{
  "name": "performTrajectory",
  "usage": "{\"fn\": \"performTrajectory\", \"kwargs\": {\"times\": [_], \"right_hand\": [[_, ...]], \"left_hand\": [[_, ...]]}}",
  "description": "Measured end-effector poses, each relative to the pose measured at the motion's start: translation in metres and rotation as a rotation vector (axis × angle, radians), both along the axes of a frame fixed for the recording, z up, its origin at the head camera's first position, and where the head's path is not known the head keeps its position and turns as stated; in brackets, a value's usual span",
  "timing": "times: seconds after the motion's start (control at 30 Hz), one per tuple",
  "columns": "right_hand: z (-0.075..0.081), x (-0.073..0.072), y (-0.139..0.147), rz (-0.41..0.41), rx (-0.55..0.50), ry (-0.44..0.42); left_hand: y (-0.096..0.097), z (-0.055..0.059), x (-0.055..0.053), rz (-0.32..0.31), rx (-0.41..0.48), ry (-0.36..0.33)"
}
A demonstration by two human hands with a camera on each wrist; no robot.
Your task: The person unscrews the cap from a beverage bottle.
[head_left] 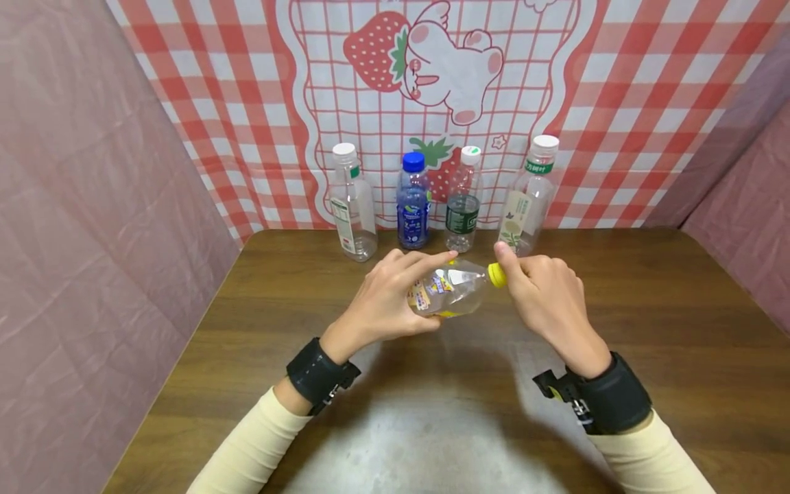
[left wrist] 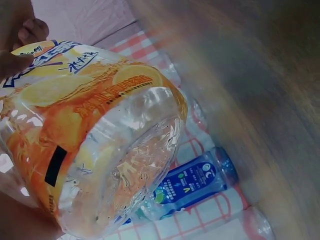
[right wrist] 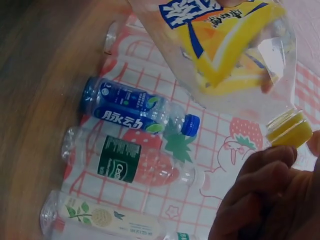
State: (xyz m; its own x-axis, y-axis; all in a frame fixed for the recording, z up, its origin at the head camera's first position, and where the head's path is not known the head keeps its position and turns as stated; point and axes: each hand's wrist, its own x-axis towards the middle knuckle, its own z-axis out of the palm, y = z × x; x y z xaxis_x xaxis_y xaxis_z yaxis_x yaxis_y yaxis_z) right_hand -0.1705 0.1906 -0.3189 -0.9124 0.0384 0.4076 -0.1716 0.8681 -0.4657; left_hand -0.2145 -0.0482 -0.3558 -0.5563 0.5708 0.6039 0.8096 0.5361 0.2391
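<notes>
A clear plastic bottle (head_left: 463, 291) with a yellow and orange label lies tilted sideways above the table, its neck toward the right. My left hand (head_left: 391, 295) grips the bottle around its body, thumb below and fingers over the top. In the left wrist view, the bottle's ridged base (left wrist: 125, 180) faces the camera. At the neck is a yellow cap (right wrist: 290, 128), which my right hand (head_left: 549, 295) pinches between thumb and curled fingers. The right wrist view shows those fingers (right wrist: 260, 175) right at the cap's edge.
Along the table's back edge stand a clear bottle with a white cap (head_left: 352, 213), a blue-capped bottle (head_left: 413, 216), a green-labelled bottle (head_left: 462, 213) and a tall white-capped bottle (head_left: 531, 199). Behind them hangs a red checked cloth (head_left: 234, 103). The wooden table (head_left: 247, 295) lies below.
</notes>
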Motion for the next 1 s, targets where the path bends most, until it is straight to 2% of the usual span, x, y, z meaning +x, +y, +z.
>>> {"fn": "performTrajectory", "kwargs": {"times": [0.13,0.23,0.43,0.6,0.77,1.0], "right_hand": [[-0.0008,-0.0002,-0.0015,-0.055,0.019,-0.018],[-0.0020,-0.0005,-0.0024,-0.061,0.024,-0.004],[-0.0033,-0.0014,-0.0045,0.042,0.004,0.123],[-0.0047,-0.0016,-0.0066,0.099,0.031,0.226],[-0.0056,-0.0025,-0.0060,0.131,0.073,0.277],[-0.0066,-0.0054,-0.0023,0.194,0.112,0.359]], "left_hand": [[0.0019,-0.0018,0.0003,-0.013,-0.020,0.023],[0.0023,-0.0030,0.0009,-0.012,-0.023,0.037],[0.0017,-0.0025,0.0004,-0.016,0.009,0.030],[0.0005,-0.0011,0.0000,-0.037,0.036,0.009],[-0.0004,0.0014,0.0000,-0.069,0.053,-0.031],[-0.0001,0.0023,0.0000,-0.088,0.077,-0.047]]}}
